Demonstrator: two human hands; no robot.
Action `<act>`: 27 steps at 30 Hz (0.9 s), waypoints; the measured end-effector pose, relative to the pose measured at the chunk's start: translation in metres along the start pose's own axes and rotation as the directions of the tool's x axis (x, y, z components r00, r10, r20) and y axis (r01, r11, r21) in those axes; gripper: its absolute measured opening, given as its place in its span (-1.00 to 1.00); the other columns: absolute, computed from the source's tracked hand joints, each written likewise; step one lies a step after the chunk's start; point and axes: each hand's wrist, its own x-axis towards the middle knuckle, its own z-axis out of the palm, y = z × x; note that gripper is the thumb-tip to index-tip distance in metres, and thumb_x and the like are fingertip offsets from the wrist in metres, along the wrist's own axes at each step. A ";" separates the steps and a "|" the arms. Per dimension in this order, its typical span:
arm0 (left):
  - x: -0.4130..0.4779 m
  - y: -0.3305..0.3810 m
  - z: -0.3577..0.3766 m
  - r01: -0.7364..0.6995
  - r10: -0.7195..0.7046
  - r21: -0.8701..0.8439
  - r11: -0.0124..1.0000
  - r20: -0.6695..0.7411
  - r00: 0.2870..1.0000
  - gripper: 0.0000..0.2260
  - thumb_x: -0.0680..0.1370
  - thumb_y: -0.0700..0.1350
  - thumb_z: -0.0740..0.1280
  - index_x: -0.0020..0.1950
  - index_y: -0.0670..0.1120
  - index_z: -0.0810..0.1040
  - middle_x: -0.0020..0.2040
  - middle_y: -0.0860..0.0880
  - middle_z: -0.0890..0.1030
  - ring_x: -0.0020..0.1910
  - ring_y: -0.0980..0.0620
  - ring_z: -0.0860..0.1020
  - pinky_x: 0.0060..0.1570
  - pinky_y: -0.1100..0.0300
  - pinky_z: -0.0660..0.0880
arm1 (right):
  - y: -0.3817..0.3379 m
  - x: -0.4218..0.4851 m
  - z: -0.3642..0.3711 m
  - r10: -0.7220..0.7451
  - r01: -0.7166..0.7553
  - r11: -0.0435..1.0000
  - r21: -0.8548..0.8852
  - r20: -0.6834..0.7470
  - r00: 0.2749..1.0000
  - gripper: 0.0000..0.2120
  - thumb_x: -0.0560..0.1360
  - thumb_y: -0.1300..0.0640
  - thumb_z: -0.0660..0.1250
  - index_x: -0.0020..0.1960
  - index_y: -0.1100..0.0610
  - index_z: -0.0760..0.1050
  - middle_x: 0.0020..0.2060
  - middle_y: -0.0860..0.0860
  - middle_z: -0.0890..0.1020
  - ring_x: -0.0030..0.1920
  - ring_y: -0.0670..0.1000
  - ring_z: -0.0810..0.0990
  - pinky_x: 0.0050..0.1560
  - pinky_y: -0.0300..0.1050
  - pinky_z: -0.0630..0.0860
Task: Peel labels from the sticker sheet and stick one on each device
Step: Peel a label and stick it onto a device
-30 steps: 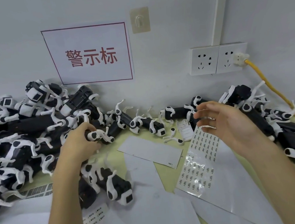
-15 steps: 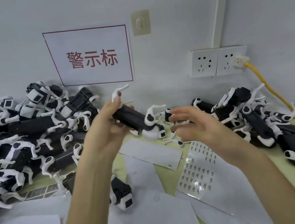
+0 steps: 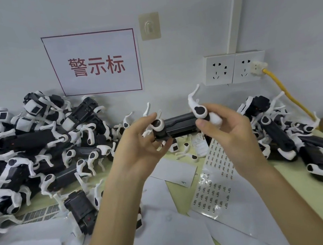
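Both of your hands hold one device (image 3: 179,125) up above the middle of the table (image 3: 316,195). Your left hand (image 3: 139,145) curls its fingers round the end with a round white joint. Your right hand (image 3: 224,133) grips the other end, thumb pressed on a smooth white shell with a black patch. The device has a long, ribbed black plastic body with thin curved white legs sticking up.

The sticker sheet (image 3: 214,184) lies flat on the table below your right wrist, glossy, with rows of small printed labels. The print is too small to read, and your right hand hides part of the sheet's far end.

A left heap (image 3: 29,157) of similar black-and-white devices crowds the table's left edge, cut off by the frame, and a right heap (image 3: 289,138) fills the far right corner. Matte white papers (image 3: 169,232) overlap along the near edge.

The table top is pale yellow-green. On the grey-white wall behind hang a red-bordered sign (image 3: 93,65), a stick-on hook (image 3: 149,26) and two sockets (image 3: 235,67), one with a yellow cable (image 3: 286,92) plugged in.
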 end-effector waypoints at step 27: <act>0.014 -0.049 0.008 -0.259 0.259 0.949 0.180 0.208 0.943 -0.84 0.40 0.12 0.44 -0.13 0.07 0.63 -0.25 0.15 0.71 -0.27 0.17 0.68 -0.15 0.07 0.64 | -0.009 0.009 -0.026 0.085 -0.084 0.976 -0.202 -0.003 0.996 -0.70 0.52 -0.06 0.46 0.23 -0.11 0.56 0.13 -0.12 0.65 0.08 -0.08 0.69 0.02 -0.07 0.66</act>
